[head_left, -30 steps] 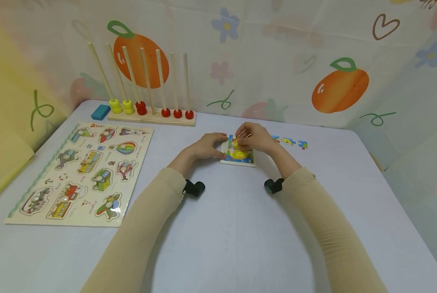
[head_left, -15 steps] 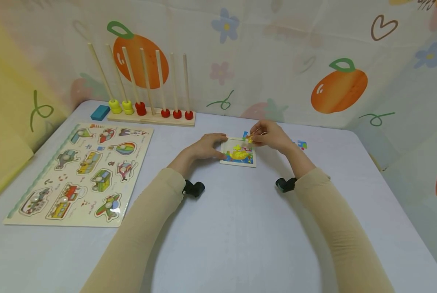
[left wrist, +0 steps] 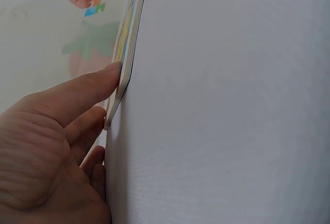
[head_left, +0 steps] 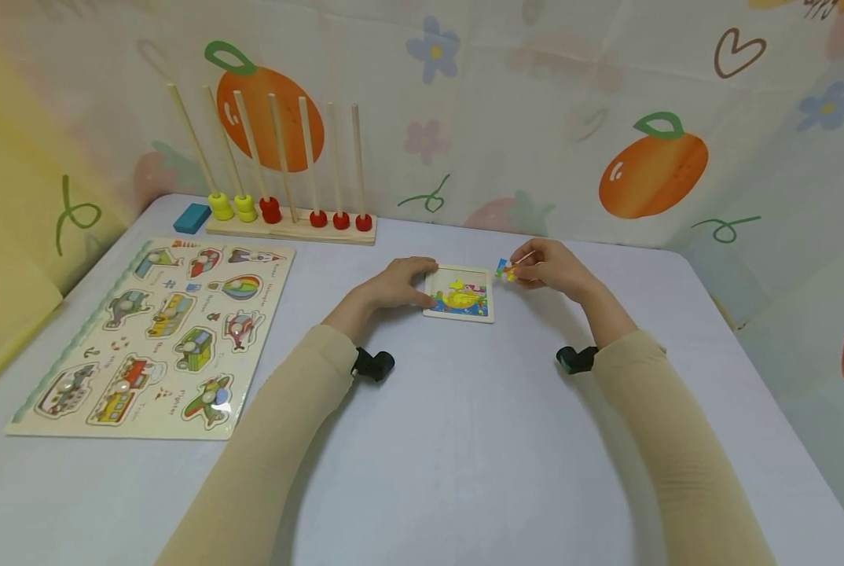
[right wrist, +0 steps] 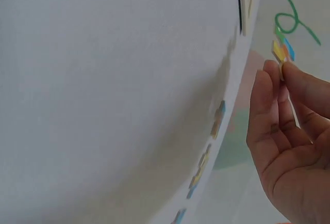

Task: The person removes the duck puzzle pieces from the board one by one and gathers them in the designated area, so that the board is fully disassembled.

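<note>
A small jigsaw puzzle tray (head_left: 463,317) lies at mid-table, with a yellow-and-blue picture in its lower part and bare wood in its upper part. My left hand (head_left: 396,284) holds its left side, the thumb lapping over the edge; the left wrist view shows that thumb (left wrist: 98,87) on the rim and the other fingers bent beside it. To the right of the tray, my right hand (head_left: 552,271) pinches a blue, green and yellow jigsaw piece (right wrist: 282,50) between thumb and fingers, raised off the table. A thin pale edge also shows at those fingertips.
Several loose jigsaw pieces (right wrist: 199,171) lie below the right hand, hidden from the head view. A large vehicle peg puzzle board (head_left: 153,338) lies at left. Behind it stand a bead-counting rack (head_left: 295,228) and a blue block (head_left: 192,218). A printed cloth (head_left: 507,102) hangs behind.
My right hand has drawn back from over the tray to the right, carrying the jigsaw piece and uncovering the tray's upper part. The left hand stays at the tray's left side.
</note>
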`<action>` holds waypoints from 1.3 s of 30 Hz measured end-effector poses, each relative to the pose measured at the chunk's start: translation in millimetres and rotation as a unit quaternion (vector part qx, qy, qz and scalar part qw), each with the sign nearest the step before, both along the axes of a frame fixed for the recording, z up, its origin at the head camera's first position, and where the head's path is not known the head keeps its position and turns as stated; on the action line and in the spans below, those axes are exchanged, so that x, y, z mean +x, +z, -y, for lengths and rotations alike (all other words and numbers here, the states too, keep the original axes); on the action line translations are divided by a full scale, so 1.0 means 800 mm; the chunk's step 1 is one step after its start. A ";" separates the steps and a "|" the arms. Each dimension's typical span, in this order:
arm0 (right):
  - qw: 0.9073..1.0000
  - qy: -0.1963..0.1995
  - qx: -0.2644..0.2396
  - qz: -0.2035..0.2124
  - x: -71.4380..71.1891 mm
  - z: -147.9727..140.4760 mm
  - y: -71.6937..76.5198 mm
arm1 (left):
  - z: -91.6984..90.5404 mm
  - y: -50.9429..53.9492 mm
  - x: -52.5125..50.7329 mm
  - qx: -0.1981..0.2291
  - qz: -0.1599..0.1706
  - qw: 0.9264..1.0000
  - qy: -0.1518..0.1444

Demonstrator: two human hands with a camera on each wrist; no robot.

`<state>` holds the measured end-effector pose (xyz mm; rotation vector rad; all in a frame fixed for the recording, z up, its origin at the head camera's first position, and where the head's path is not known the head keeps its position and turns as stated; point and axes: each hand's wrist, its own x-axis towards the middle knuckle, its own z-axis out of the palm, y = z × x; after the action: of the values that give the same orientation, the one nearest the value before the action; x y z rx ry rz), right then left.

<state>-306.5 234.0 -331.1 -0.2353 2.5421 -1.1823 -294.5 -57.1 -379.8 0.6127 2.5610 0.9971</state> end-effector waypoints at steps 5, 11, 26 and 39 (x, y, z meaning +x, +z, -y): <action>1.000 0.011 -0.004 0.018 0.000 -0.017 -0.003 | 0.000 -0.001 -0.001 -0.002 0.006 1.000 0.003; 0.999 0.022 -0.003 0.040 0.002 -0.033 -0.005 | 0.000 -0.001 -0.001 0.000 0.008 1.000 0.005; 0.997 0.029 0.010 0.065 0.003 -0.048 -0.012 | 0.000 -0.001 -0.001 0.002 0.012 1.000 0.004; 0.998 -0.012 0.017 0.063 -0.001 -0.052 -0.016 | 0.000 -0.001 -0.002 -0.006 0.003 1.000 0.000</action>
<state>-307.6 275.8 -344.3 -0.1190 2.4589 -1.1235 -296.2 -56.7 -380.9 0.6055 2.5591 0.9818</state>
